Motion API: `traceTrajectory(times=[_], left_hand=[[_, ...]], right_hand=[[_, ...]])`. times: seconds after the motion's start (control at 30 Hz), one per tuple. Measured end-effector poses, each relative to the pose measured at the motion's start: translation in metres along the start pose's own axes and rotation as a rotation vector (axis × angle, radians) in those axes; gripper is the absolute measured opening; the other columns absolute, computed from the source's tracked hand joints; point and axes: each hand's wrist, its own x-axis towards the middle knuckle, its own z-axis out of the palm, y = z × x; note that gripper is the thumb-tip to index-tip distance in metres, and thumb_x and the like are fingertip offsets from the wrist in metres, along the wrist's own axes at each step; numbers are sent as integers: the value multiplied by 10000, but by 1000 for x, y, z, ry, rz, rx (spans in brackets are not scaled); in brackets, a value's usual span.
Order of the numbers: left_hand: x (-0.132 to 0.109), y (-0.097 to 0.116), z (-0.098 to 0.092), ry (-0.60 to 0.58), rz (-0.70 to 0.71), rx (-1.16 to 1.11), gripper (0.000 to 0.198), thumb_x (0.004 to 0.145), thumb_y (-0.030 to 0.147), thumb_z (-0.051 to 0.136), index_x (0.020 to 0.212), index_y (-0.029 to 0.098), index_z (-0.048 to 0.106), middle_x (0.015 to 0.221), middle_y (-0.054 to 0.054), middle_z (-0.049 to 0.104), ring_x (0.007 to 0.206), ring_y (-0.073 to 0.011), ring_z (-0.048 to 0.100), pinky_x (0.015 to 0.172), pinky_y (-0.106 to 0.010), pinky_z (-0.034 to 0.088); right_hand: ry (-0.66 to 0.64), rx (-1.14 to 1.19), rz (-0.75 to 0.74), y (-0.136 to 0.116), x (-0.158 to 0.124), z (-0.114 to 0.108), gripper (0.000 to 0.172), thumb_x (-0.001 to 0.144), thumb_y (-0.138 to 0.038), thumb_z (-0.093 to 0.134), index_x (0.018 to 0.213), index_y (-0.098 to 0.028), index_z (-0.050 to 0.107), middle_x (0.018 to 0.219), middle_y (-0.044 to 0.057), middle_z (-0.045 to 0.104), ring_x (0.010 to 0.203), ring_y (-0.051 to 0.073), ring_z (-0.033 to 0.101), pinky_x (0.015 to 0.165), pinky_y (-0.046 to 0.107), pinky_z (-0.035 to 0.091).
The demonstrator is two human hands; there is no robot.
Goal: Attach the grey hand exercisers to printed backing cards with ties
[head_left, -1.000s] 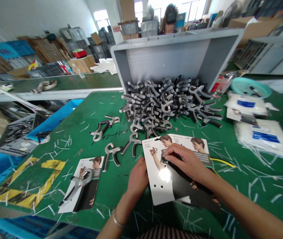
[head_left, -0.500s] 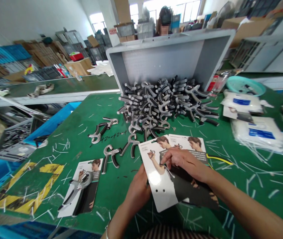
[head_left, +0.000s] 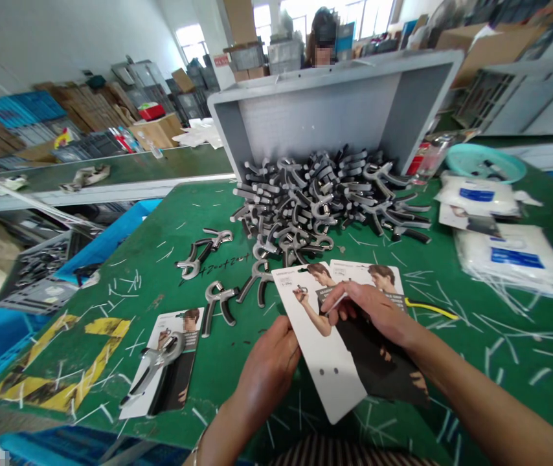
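Left hand [head_left: 271, 359] grips a printed hand-gripper card [head_left: 318, 343] by its left edge over the green tabletop [head_left: 145, 226]; right hand [head_left: 373, 310] touches its face, pinch unclear. Card preparation seems underway; next calls for steady support.

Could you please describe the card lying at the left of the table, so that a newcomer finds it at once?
On the green table, find the yellow-and-black tape marking near the left front corner. Just right of it lies a white-and-dark card. A grey-and-black grip tool rests on it, whereas no tool shows on the cards at the right hand.
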Motion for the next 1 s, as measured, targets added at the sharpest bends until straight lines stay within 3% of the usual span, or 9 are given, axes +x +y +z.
traceTrajectory(times=[0.1, 0.2, 0.3, 0.43, 0.67, 0.77, 0.87, 0.93, 1.0], left_hand=[[15, 8, -5, 138, 15, -46, 321, 980, 166, 471, 1260, 207, 623, 1173, -118, 614, 1103, -233, 605, 965, -374, 521], [36, 15, -5, 210, 64, -91, 267, 984, 145, 451, 1129, 196, 670, 1020, -80, 647, 957, -187, 622, 859, -315, 529], [54, 23, -3, 213, 12, -234, 143, 959, 187, 550, 1051, 186, 660, 966, -50, 676, 901, -159, 645, 820, -277, 530], [60, 24, -1, 135, -84, -478, 237, 938, 190, 599, 1175, 201, 581, 1093, -64, 698, 1002, -169, 684, 909, -311, 541], [40, 16, -6, 209, 192, -67, 278, 933, 43, 533, 1135, 200, 643, 1104, -71, 701, 1060, -151, 647, 940, -270, 511], [36, 19, -8, 148, 94, 52, 269, 928, 62, 528, 1136, 196, 635, 1062, -74, 719, 1006, -172, 677, 905, -285, 534], [32, 19, -8, 4, -35, 78, 258, 901, 91, 547, 1122, 191, 637, 1033, -79, 733, 943, -206, 703, 829, -303, 566], [28, 17, -8, -31, -35, 47, 261, 899, 103, 536, 1126, 187, 632, 1054, -87, 733, 958, -215, 703, 828, -309, 569], [23, 15, -9, 6, -3, 46, 265, 910, 109, 509, 1132, 188, 629, 1067, -91, 732, 973, -211, 698, 860, -317, 562]], right_hand=[[-6, 121, 0, 0, -1, -2, 487, 987, -579, 404, 1014, -178, 680, 882, 49, 687, 797, 167, 581, 717, 281, 420], [116, 171, 54, 3, 0, -2, 311, 888, -491, 655, 912, -181, 668, 804, 5, 629, 751, 137, 564, 697, 255, 421], [245, 323, 88, 6, 1, -3, 268, 868, -439, 696, 848, -180, 634, 713, -26, 581, 623, 100, 505, 595, 230, 394], [295, 457, 93, 8, 1, -3, 253, 865, -426, 700, 855, -187, 619, 724, -31, 591, 587, 95, 513, 575, 236, 409], [150, 353, 40, 5, -1, -4, 231, 882, -390, 692, 918, -165, 656, 779, -5, 640, 695, 106, 555, 639, 225, 422], [121, 337, 34, 4, -2, -4, 207, 901, -372, 672, 933, -169, 653, 814, 0, 650, 714, 104, 559, 636, 218, 420], [88, 336, 14, 6, -3, -3, 176, 918, -344, 656, 941, -170, 649, 841, 4, 665, 737, 103, 568, 691, 224, 443], [66, 335, 14, 7, -4, -1, 165, 928, -336, 644, 954, -173, 642, 850, 4, 670, 750, 104, 575, 720, 230, 454], [53, 311, 12, 8, -4, 0, 160, 939, -334, 627, 971, -178, 636, 870, 7, 673, 776, 111, 585, 743, 238, 463]])
